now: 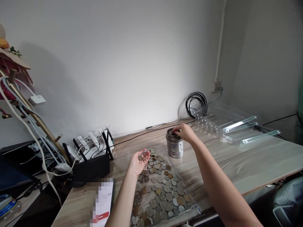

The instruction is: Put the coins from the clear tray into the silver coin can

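My left hand (138,162) is held palm up over the far left corner of a clear tray (191,205) of several coins (163,192). A few coins lie in its palm, the fingers loosely curled. My right hand (184,131) rests on top of a small metal tin (174,143), fingertips pinched at the slot in its lid. What the fingertips hold is hidden. The tin stands upright on the wooden table (236,160), just beyond the tray.
A black router (91,164) with antennas and white cables sits at the table's left. Clear acrylic trays (227,126) and a black cable coil (196,102) lie at the back right. A white paper (103,201) lies at the front left.
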